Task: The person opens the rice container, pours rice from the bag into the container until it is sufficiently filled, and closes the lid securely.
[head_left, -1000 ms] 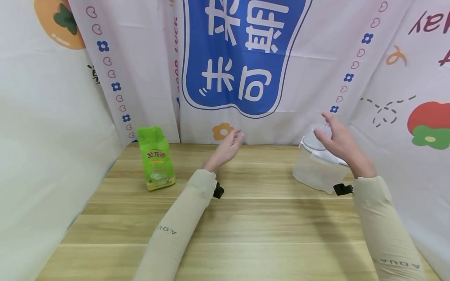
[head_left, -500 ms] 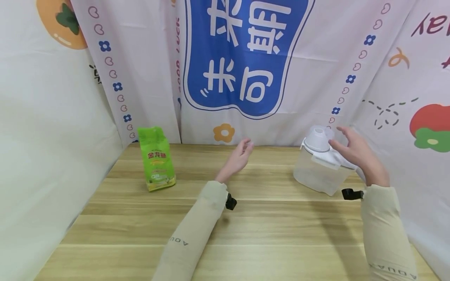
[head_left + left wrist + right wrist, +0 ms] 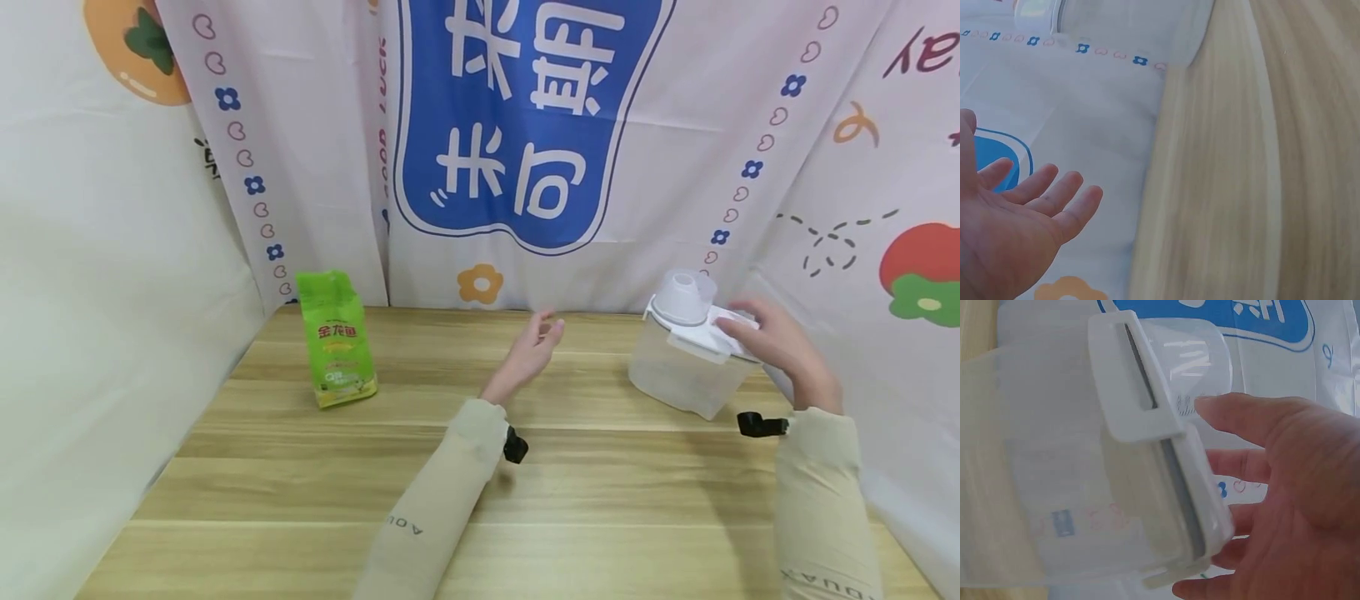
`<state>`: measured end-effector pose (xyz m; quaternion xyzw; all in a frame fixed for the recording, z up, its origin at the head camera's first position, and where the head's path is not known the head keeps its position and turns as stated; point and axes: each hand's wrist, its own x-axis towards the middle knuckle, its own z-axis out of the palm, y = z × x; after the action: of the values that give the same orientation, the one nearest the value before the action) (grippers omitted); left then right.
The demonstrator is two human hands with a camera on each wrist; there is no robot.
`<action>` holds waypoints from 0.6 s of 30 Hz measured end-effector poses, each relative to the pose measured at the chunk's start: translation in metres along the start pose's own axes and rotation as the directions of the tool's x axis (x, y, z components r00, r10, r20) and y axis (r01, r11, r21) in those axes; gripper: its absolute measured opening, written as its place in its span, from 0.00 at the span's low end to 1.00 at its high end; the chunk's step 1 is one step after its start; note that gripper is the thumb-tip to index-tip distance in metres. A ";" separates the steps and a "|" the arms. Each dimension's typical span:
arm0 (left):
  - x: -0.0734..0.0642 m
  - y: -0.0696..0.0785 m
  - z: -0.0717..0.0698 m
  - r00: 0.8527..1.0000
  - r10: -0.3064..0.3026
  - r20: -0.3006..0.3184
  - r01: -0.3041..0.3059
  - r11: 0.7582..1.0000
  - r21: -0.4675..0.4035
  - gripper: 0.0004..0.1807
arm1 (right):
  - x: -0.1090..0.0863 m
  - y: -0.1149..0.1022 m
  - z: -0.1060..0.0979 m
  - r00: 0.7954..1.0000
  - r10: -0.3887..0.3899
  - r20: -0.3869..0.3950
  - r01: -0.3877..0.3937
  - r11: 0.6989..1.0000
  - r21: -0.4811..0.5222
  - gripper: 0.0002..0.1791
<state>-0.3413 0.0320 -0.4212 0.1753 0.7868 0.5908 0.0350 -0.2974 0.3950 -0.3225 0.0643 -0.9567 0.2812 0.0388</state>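
Observation:
A translucent plastic storage container (image 3: 675,373) with a white clip-on lid (image 3: 1125,381) stands at the back right of the table. A clear measuring cup (image 3: 681,297) sits upside down on its lid. My right hand (image 3: 776,342) is at the lid's right side, fingers spread and loosely bent; whether they touch it I cannot tell. In the right wrist view the thumb is near the cup (image 3: 1188,362). My left hand (image 3: 528,354) hovers over the middle of the table, palm showing in the left wrist view, fingers relaxed and holding nothing.
A green upright bag (image 3: 336,342) with printed lettering stands at the back left of the wooden table (image 3: 570,517). White printed cloth (image 3: 315,167) hangs behind the table and along both sides.
My right hand has lowered from above the container to its lid and shifted right. My left hand has moved right and slightly toward me. Container and bag stay in place.

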 end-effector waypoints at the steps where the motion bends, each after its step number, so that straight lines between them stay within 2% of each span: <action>1: -0.001 -0.001 0.002 1.000 -0.003 0.001 0.003 1.000 -0.020 0.35 | 0.000 0.003 0.001 1.000 -0.002 -0.003 0.002 1.000 0.016 0.36; 5: -0.001 -0.003 0.015 1.000 -0.008 0.019 0.009 0.997 -0.079 0.34 | -0.002 0.012 0.005 0.999 0.052 -0.004 -0.052 0.996 0.070 0.35; 8: -0.002 -0.003 0.025 0.999 -0.017 0.034 0.021 0.994 -0.108 0.34 | -0.002 0.021 0.009 0.993 0.115 -0.012 -0.112 0.983 0.143 0.36; 10: -0.002 -0.003 0.030 0.999 -0.016 0.044 0.021 0.993 -0.115 0.33 | 0.000 0.028 0.011 0.990 0.135 -0.031 -0.127 0.973 0.195 0.34; 13: -0.001 -0.003 0.035 0.998 -0.002 0.057 0.009 0.993 -0.120 0.32 | 0.002 0.035 0.015 0.985 0.155 -0.072 -0.129 0.952 0.279 0.27; 18: 0.001 -0.001 0.040 0.997 0.023 0.077 -0.017 0.997 -0.078 0.31 | 0.004 0.041 0.016 0.982 0.179 -0.065 -0.141 0.912 0.384 0.19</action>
<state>-0.3322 0.0693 -0.4339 0.2046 0.7597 0.6137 0.0666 -0.3080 0.4202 -0.3569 -0.0221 -0.8835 0.4652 0.0497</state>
